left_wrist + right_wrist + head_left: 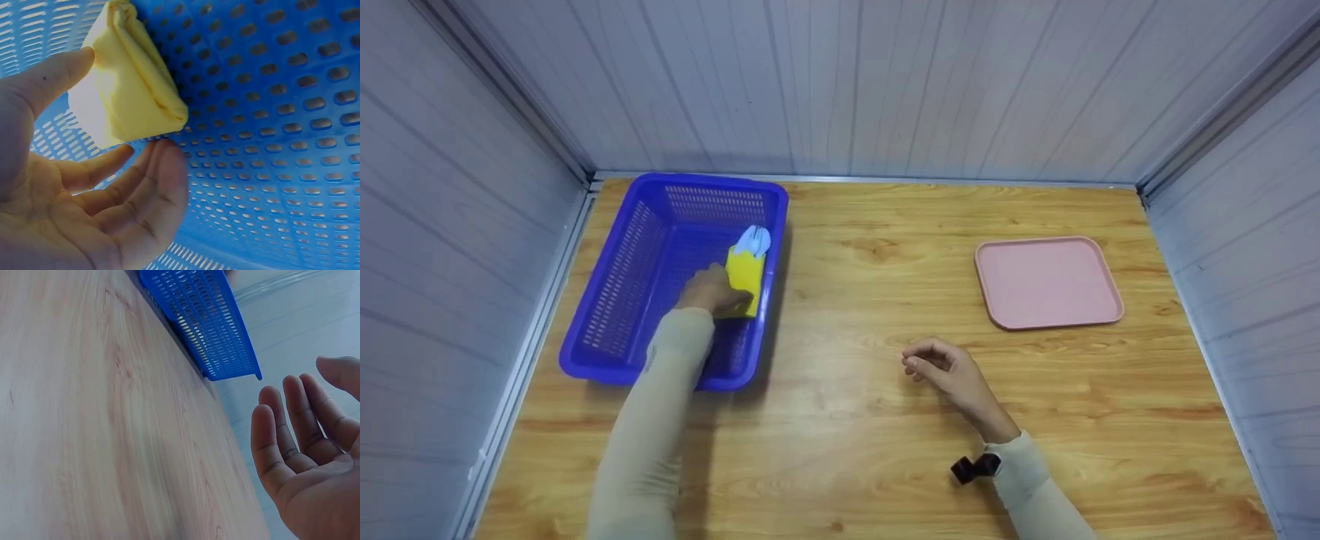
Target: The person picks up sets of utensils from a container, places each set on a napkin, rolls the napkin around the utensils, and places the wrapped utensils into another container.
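Note:
A folded yellow cloth [745, 279] lies along the right side inside the blue basket [776, 300]. From its far end stick out a pale spoon and fork [754, 241]. My left hand [711, 291] reaches into the basket and holds the cloth near its closer end. In the left wrist view the thumb [79, 63] rests on one side of the yellow cloth [126, 95], and curled fingertips meet its lower edge. Over the table, right of the basket, my right hand [949, 375] hovers with loosely curled fingers and nothing in them.
A pink tray [1050, 283] lies flat at the right of the wooden table [840, 420]. Panel walls [855, 90] stand at the back and both sides. The basket's raised rim surrounds the left hand. A black device is strapped at the right wrist.

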Available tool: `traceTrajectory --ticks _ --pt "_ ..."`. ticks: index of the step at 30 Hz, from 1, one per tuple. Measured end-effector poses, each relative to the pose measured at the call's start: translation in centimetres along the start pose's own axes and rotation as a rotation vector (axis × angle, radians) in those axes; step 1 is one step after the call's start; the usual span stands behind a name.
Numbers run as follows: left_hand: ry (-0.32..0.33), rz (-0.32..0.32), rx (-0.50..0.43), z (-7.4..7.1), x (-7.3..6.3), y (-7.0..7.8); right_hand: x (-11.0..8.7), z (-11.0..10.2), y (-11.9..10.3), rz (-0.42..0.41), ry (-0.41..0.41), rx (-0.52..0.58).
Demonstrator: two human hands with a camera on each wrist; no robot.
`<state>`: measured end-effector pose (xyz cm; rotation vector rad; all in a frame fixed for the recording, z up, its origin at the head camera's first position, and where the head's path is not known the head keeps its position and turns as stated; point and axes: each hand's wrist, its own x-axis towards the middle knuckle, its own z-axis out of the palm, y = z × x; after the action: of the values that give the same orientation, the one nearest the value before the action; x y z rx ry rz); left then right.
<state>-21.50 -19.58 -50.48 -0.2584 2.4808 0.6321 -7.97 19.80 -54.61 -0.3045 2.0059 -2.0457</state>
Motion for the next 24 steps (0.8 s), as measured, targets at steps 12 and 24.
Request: traceTrajectory --ticks 12,24 --pt "0.192 0.167 0.120 -1.3 -5.1 2.9 0.5 -1.2 -1.2 -0.032 0.035 -0.039" --pt "0.747 0.594 0.065 4.8 -14.5 7.8 0.3 -2.1 -3.2 -0.055 0.070 -0.053"
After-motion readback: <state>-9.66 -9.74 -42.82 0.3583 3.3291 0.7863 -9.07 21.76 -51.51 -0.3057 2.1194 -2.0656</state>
